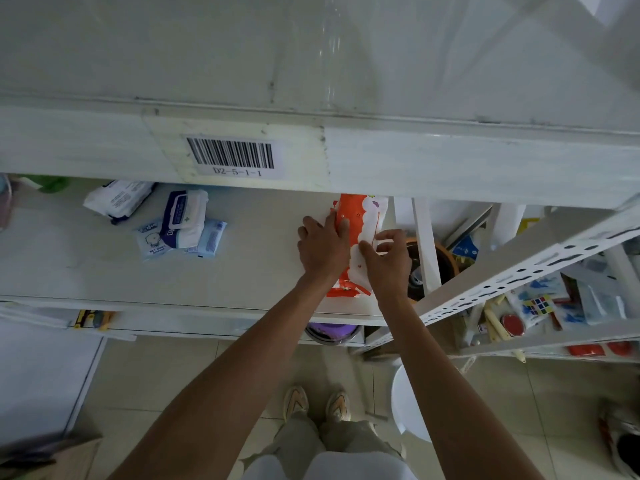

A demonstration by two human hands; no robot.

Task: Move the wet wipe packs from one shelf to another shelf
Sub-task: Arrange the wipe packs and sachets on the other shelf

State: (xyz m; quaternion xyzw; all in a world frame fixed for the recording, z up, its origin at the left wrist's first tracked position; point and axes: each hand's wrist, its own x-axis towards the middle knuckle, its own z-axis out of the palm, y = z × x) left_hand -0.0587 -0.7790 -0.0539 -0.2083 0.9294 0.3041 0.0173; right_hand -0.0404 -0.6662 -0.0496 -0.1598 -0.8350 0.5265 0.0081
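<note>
Barcode label on upper shelf edge: "D2-5-1-1"

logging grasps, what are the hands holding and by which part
Both hold the orange-and-white wipe pack lying on the shelf: left hand curled over its left edge, right hand pinching its white right side.

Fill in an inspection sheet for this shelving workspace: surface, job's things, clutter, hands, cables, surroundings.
Surface: white shelf, under a barcode label.
Job's things: orange pack at the shelf's right end; other packs heaped loosely further left.
Clutter: green thing at far left, unclear.
Hands: left hand holds the orange pack's left edge; right hand pinches its right side.
Cables: nothing seen.
Surroundings: rack on the right with a puzzle cube; white stool on tiled floor.
</note>
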